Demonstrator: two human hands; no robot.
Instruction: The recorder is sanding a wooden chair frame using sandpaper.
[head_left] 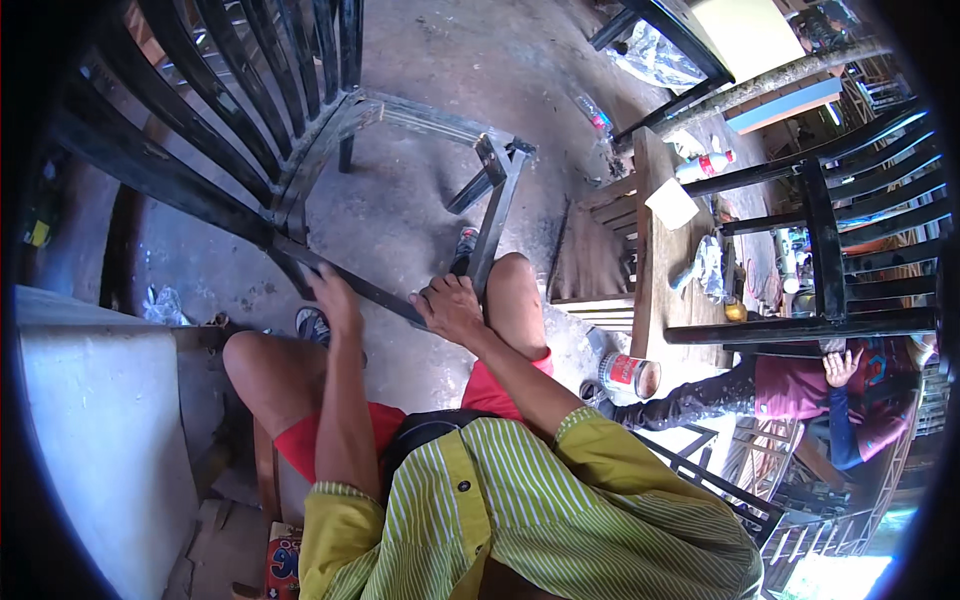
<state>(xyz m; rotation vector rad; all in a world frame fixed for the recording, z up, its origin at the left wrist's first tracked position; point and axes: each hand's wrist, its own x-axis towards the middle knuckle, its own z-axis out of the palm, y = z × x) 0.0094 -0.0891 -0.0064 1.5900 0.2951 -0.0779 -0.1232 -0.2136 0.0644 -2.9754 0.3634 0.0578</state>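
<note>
Dark chair frame (375, 291), seat opening uncovered, located before the seated person, near corner between the knees. Right hand (455, 308): grasping that corner, fingers curled over. Left hand (338, 300): against the side rail; closure cannot be told. Wooden bench (655, 270) to the right.

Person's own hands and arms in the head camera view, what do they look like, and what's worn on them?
The left hand and right hand are bare, with no gloves showing. Both forearms are bare too, with no watch visible. The short, loose yellow-green sleeves end in finely striped cuffs.
</note>
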